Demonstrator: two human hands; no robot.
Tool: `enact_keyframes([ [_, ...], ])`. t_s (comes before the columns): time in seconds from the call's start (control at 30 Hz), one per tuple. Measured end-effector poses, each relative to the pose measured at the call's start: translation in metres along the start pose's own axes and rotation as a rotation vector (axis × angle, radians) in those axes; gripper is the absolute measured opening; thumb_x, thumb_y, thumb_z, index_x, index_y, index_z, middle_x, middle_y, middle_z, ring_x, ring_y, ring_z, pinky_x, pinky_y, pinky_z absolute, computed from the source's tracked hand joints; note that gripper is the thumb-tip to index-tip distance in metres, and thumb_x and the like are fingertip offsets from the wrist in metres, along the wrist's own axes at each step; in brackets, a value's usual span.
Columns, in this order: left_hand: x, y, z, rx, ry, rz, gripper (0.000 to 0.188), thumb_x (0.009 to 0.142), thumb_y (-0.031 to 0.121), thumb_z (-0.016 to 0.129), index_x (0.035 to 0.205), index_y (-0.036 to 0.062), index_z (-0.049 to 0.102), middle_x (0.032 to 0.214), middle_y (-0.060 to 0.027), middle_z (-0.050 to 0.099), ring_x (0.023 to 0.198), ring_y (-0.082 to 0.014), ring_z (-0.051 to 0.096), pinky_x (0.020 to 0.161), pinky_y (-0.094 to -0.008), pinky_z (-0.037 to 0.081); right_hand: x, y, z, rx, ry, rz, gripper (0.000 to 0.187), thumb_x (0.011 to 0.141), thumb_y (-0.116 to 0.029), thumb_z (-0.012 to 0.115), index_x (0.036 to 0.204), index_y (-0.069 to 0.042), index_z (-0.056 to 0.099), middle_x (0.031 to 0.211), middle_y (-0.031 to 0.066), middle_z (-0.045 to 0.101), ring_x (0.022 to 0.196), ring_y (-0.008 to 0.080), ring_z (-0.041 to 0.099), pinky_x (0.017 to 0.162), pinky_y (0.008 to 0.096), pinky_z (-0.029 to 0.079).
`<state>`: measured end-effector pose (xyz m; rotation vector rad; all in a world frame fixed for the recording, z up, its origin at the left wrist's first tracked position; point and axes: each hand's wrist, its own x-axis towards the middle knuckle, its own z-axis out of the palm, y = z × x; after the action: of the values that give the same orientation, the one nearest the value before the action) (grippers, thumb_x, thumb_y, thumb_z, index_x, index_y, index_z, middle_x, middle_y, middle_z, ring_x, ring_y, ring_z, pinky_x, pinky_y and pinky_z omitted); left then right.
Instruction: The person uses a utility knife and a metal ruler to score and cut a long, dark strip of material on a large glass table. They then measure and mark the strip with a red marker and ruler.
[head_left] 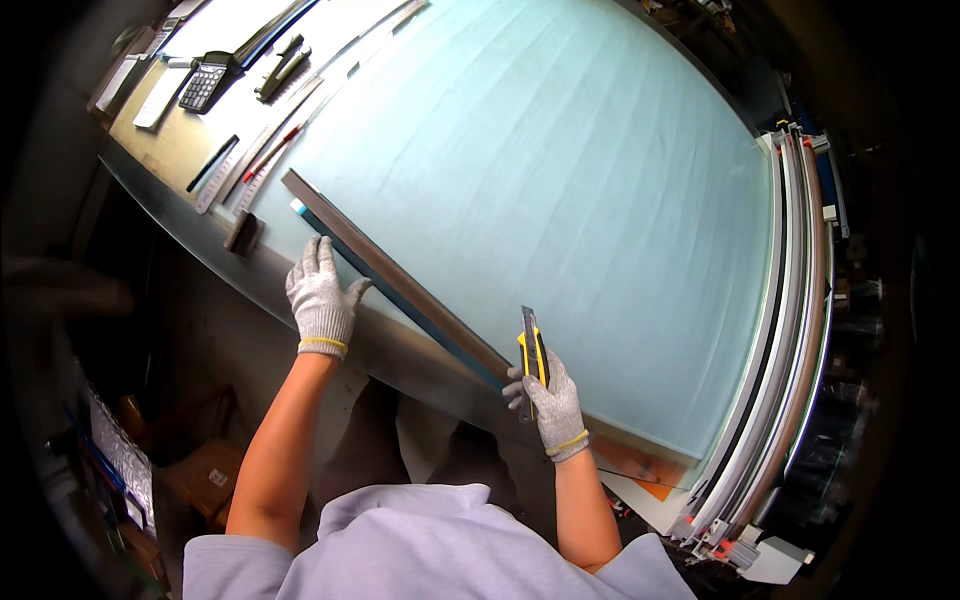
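My left hand [322, 297], in a grey knit glove, lies with fingers stretched and thumb apart at the table's near edge. Its fingertips are beside a dark blue strip [385, 283]; whether they touch it I cannot tell. Along that strip runs a long brown bar [400, 270], slanting from upper left to lower right. My right hand [553, 405], gloved too, is closed around a yellow and black utility knife [534, 352], its blade end pointing away from me. Some of this hand's fingers are at the lower right end of the bar and strip.
A pale blue-green translucent sheet [560, 180] covers most of the table. Upper left are a calculator [207, 82], a stapler-like tool [284, 70], rulers [225, 180], a pen [212, 163], a red pencil [270, 153] and a small dark block [244, 235]. Long rails [790, 330] border the right side.
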<state>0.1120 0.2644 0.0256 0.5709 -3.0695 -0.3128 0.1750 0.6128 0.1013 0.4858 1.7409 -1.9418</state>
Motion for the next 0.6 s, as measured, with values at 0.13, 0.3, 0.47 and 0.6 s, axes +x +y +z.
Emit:
enact_keyframes([
  [0.13, 0.006, 0.036, -0.002, 0.059, -0.132, -0.078, 0.108, 0.078, 0.053, 0.084, 0.158, -0.0008, 0.035, 0.166, -0.0179, 0.034, 0.149, -0.0361, 0.039, 0.121, -0.0482, 0.031, 0.004, -0.02, -0.031, -0.035, -0.065, 0.033, 0.053, 0.102, -0.003, 0.057, 0.152, -0.001, 0.043, 0.112, 0.0178, 0.068, 0.087, 0.021, 0.073, 0.073, 0.0304, 0.06],
  [0.3, 0.045, 0.043, -0.017, 0.167, -0.326, -0.181, 0.12, 0.074, 0.058, 0.085, 0.159, -0.0048, 0.029, 0.17, -0.0216, 0.026, 0.154, -0.0362, 0.033, 0.123, -0.0452, 0.033, 0.002, -0.018, -0.077, -0.049, -0.135, 0.086, 0.054, 0.102, -0.004, 0.059, 0.153, -0.003, 0.042, 0.109, 0.0139, 0.068, 0.086, 0.0171, 0.072, 0.071, 0.0282, 0.059],
  [0.47, 0.052, 0.054, -0.023, 0.202, -0.4, -0.178, 0.124, 0.072, 0.056, 0.087, 0.16, -0.0071, 0.026, 0.17, -0.0231, 0.021, 0.155, -0.0362, 0.031, 0.124, -0.0418, 0.032, 0.01, -0.013, -0.093, -0.031, -0.189, 0.126, 0.054, 0.101, -0.002, 0.058, 0.153, -0.004, 0.042, 0.11, 0.0137, 0.067, 0.084, 0.0169, 0.072, 0.07, 0.0279, 0.059],
  [0.6, 0.053, 0.045, -0.013, 0.178, -0.4, -0.208, 0.125, 0.071, 0.055, 0.088, 0.159, -0.0081, 0.026, 0.17, -0.0242, 0.021, 0.154, -0.0373, 0.032, 0.124, -0.0414, 0.032, 0.021, -0.02, -0.083, -0.037, -0.215, 0.11, 0.054, 0.101, -0.001, 0.057, 0.152, -0.004, 0.043, 0.11, 0.0133, 0.067, 0.084, 0.017, 0.072, 0.07, 0.028, 0.059],
])
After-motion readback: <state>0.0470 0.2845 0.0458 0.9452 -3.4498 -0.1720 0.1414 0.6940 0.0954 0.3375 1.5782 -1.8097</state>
